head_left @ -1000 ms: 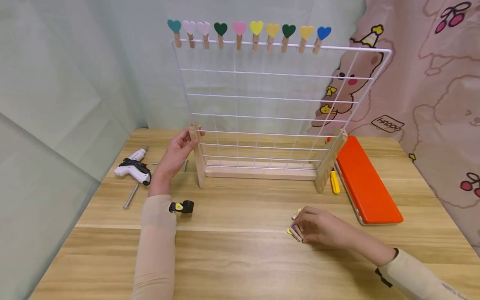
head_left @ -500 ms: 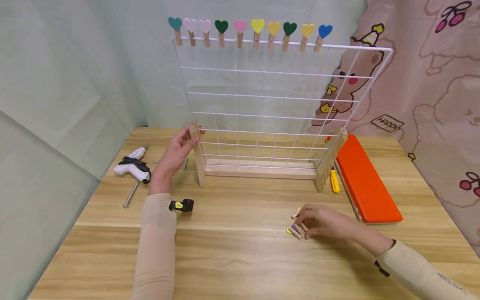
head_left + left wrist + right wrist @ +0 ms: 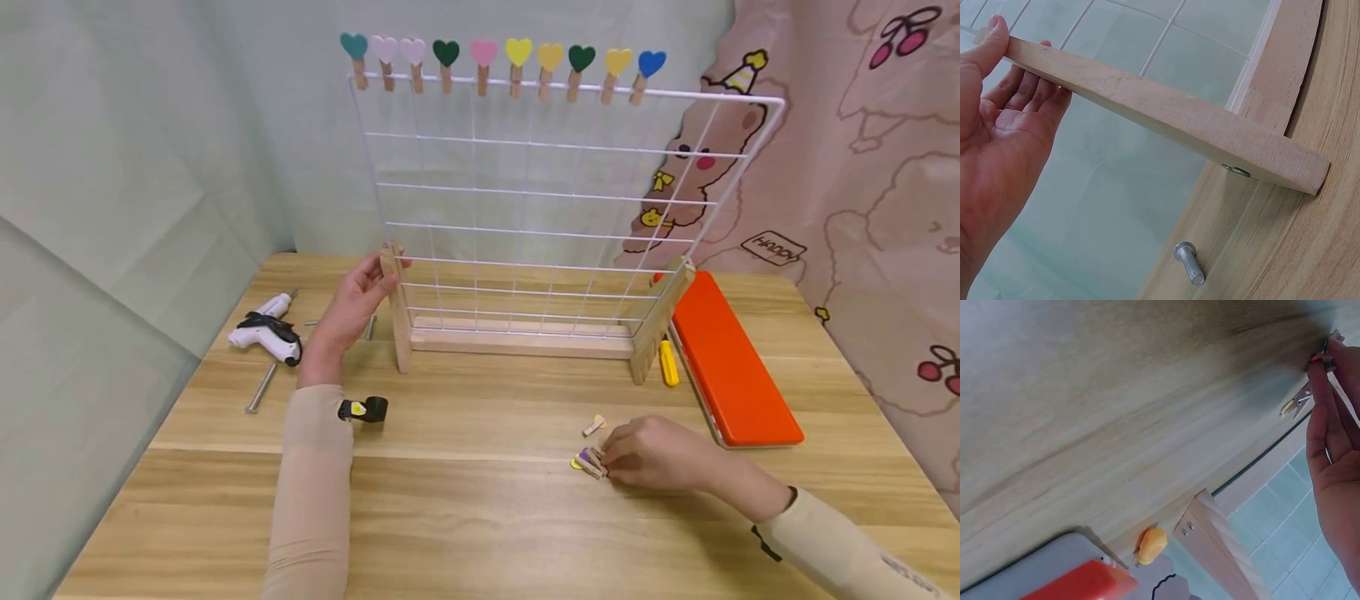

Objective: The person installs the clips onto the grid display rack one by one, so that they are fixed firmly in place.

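In the head view, my left hand [image 3: 352,304] holds the left wooden upright [image 3: 400,321] of a stand carrying a white wire grid [image 3: 528,192]. The left wrist view shows the thumb [image 3: 996,40] on one side of the upright and the fingers on the other. Low over the table, my right hand [image 3: 660,454] pinches a small wooden clothespin [image 3: 1329,359] between thumb and fingertips. Its fingertips are right at a small pile of clothespins [image 3: 588,467] with purple and yellow hearts. A single clothespin [image 3: 594,426] with a pale yellow heart lies just behind the pile.
Several heart clothespins, one a blue one [image 3: 651,65], line the grid's top wire. A white glue gun [image 3: 266,333] and a bolt [image 3: 261,389] lie left. On the right are a red case [image 3: 731,367] and a yellow-handled tool [image 3: 669,363].
My right hand has shifted slightly right, off the single clothespin, and its fingertips have worked at the pile, whose pins have shifted slightly. The left hand keeps its hold on the upright.
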Motion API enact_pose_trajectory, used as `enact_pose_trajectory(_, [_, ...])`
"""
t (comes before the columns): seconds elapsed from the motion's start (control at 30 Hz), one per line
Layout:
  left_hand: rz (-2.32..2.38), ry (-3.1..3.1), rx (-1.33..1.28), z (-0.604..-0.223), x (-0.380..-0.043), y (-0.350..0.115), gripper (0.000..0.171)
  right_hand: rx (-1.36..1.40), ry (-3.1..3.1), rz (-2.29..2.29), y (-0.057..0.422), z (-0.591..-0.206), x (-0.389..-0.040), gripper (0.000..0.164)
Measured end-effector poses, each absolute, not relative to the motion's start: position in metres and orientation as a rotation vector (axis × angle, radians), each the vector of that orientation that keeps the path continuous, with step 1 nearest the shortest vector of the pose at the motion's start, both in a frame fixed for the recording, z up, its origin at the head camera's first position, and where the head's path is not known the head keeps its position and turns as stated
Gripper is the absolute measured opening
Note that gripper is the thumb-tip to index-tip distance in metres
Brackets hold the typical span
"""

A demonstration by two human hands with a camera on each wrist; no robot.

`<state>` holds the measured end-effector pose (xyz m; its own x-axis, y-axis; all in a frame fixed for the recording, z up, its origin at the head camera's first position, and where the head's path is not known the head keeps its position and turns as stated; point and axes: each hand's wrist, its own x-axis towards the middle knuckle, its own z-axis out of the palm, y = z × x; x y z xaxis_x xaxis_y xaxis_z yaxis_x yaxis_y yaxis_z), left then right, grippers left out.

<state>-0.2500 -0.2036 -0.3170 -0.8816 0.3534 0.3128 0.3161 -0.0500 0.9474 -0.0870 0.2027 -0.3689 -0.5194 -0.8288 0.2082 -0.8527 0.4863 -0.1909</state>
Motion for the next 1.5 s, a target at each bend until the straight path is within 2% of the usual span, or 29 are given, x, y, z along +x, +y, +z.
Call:
enact_pose_trajectory(0.3, [2.112, 2.166, 0.744, -0.316, -0.248, -0.203, 0.042, 1.334, -2.55, 0.407, 0.213, -0.36, -0.081, 0.022])
enact_pose_trajectory(0.57, [2.099, 2.18, 0.747, -0.316, -0.248, -0.203, 0.041, 1.175, -2.498, 0.703, 0.216, -0.335, -0.089, 0.026])
enact_pose_trajectory(0.73, [2.096, 2.18, 0.749, -0.315, -0.248, -0.204, 0.04, 1.049, -2.355, 0.874, 0.209, -0.29, -0.105, 0.033])
enact_pose_trajectory(0.87, [2.095, 2.18, 0.753, -0.315, -0.249, -0.204, 0.041, 0.998, -2.247, 1.059, 0.198, -0.233, -0.116, 0.034])
enact_pose_trajectory(1.03, [2.091, 2.182, 0.742, -0.314, -0.248, -0.205, 0.042, 0.987, -2.168, 1.094, 0.188, -0.163, -0.128, 0.022])
enact_pose_trajectory(1.2, [2.091, 2.18, 0.746, -0.315, -0.249, -0.206, 0.043, 0.812, -2.125, 0.984, 0.191, -0.104, -0.144, 0.019])
enact_pose_trajectory(1.37, [2.097, 2.175, 0.754, -0.316, -0.251, -0.206, 0.043, 0.546, -2.096, 1.013, 0.193, -0.069, -0.158, 0.025])
enact_pose_trajectory(1.5, [2.098, 2.167, 0.752, -0.317, -0.25, -0.206, 0.043, 0.523, -2.118, 1.128, 0.191, -0.056, -0.166, 0.025])
